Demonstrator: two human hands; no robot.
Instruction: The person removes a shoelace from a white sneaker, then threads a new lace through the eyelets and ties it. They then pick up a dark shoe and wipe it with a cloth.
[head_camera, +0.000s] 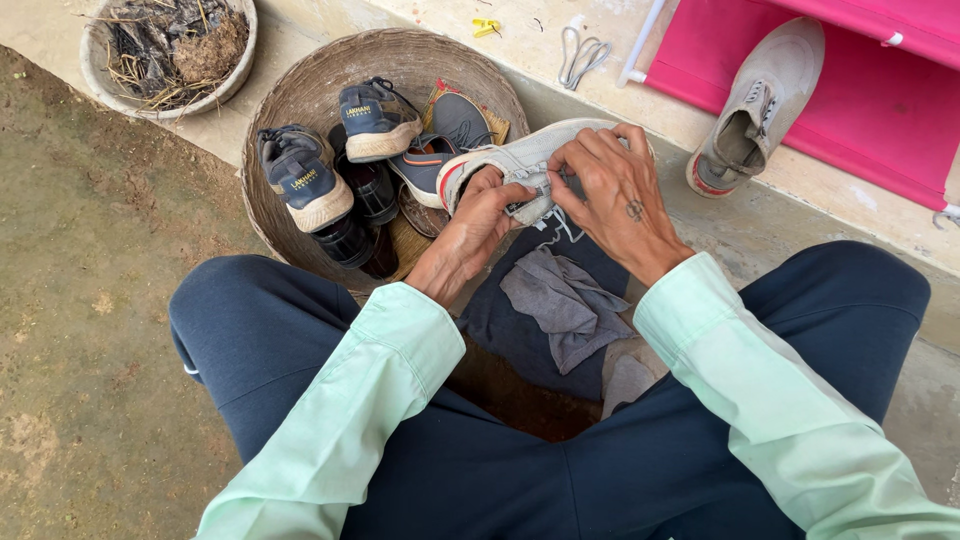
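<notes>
Now | left hand (478, 215), right hand (612, 190) both grip pale sneaker (520, 160) (laces side) | above basket (290, 100)

Single view, head-mounted. Camera looks steeply down over the seated person's lap, close range. Left hand (478, 222) and right hand (612, 190) sit near frame centre; knees spread toward 8 and 4 o'clock. Woven basket (300, 95) lies at 11 o'clock, pink cot (850, 110) at 2 o'clock.
</notes>
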